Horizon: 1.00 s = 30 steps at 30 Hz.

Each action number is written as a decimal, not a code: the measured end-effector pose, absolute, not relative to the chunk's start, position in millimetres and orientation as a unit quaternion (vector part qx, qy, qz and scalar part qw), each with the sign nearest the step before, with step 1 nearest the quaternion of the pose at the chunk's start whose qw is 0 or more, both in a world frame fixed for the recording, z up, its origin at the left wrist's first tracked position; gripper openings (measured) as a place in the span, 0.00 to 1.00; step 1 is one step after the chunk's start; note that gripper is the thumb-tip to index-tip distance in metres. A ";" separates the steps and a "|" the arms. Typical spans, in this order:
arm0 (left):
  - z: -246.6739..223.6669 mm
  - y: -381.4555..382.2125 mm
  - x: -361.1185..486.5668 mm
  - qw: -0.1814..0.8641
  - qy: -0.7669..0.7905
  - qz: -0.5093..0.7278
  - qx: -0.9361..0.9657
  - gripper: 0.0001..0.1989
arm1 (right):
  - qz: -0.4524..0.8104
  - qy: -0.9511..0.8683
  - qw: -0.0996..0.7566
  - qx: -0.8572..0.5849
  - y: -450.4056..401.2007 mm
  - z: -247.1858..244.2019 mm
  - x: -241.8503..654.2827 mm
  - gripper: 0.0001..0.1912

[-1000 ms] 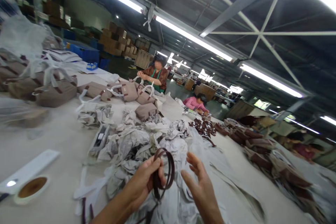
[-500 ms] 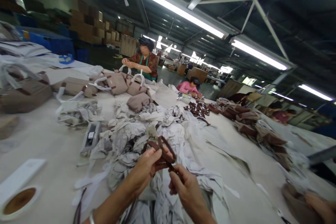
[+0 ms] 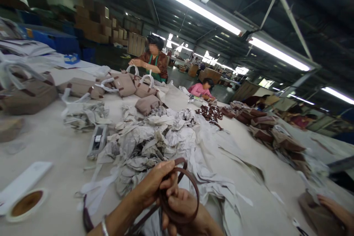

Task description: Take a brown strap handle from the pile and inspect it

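Note:
A dark brown strap (image 3: 197, 191) is looped into coils between my two hands, above the table. My left hand (image 3: 163, 177) is closed on the upper part of the coils, fingers wrapped round them. My right hand (image 3: 185, 206) is closed just below and to the right, gripping the strap inside the large loop; its fingers are partly hidden by the coils. A length of the strap trails down to the lower left, past my left wrist. Crumpled grey-white wrapping paper (image 3: 146, 136) lies in a heap just beyond and under my hands.
Taupe handbags (image 3: 74, 87) with wrapped handles stand along the left and far side. A roll of tape (image 3: 27, 204) and a white box (image 3: 27, 180) lie at left. Brown strap pieces (image 3: 208, 113) are heaped farther off. Co-workers sit beyond; another person's hand (image 3: 334, 208) touches a bag at right.
The strap has gone from a small bundle to wider round loops. My hands have come closer together and lower, the right one now inside the loop.

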<state>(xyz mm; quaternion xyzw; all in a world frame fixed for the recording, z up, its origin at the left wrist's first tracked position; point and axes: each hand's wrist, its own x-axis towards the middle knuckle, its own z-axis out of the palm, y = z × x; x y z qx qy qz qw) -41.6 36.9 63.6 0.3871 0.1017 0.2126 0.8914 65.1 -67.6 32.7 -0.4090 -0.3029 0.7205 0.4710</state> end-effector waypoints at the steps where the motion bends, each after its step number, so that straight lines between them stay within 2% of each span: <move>1: 63.1 36.2 -42.0 0.881 0.098 0.204 0.415 0.25 | 0.709 -0.328 0.462 -0.419 -67.4 27.9 68.2 0.32; 3: 63.3 36.7 -42.5 0.855 0.098 0.199 0.468 0.24 | 0.653 -0.375 0.456 -0.475 -68.1 27.9 75.5 0.26; 7: 67.5 44.1 -41.3 0.795 0.124 0.197 0.560 0.21 | 0.455 -0.493 0.406 -0.621 -72.6 57.0 89.9 0.20; 9: 65.6 49.9 -40.6 0.729 0.147 0.206 0.636 0.18 | 0.349 -0.535 0.359 -0.681 -74.9 72.4 96.4 0.16; 11: 57.3 55.6 -40.3 0.645 0.195 0.212 0.708 0.18 | 0.252 -0.541 0.349 -0.722 -77.3 82.4 102.1 0.14; 14: 40.2 59.3 -42.3 0.549 0.289 0.247 0.744 0.12 | 0.195 -0.512 0.351 -0.759 -82.0 90.0 108.1 0.14; 17: 38.8 51.3 -49.8 0.550 0.291 0.277 0.732 0.24 | 0.209 -0.482 0.346 -0.777 -86.0 96.0 110.2 0.18; 21: 67.1 28.1 -69.2 0.728 0.103 0.102 0.670 0.25 | 0.207 -0.462 0.347 -0.790 -85.4 106.8 113.9 0.20; 24: 81.8 21.1 -82.4 0.794 0.055 0.008 0.605 0.18 | 0.207 -0.459 0.346 -0.792 -84.4 114.3 120.1 0.19; 27: 82.2 33.0 -87.1 0.755 0.098 0.078 0.644 0.13 | 0.367 -0.444 0.378 -0.725 -89.8 116.3 122.8 0.16; 30: 76.5 52.4 -82.6 0.666 0.148 0.215 0.699 0.16 | 0.551 -0.358 0.460 -0.597 -99.8 117.2 116.3 0.25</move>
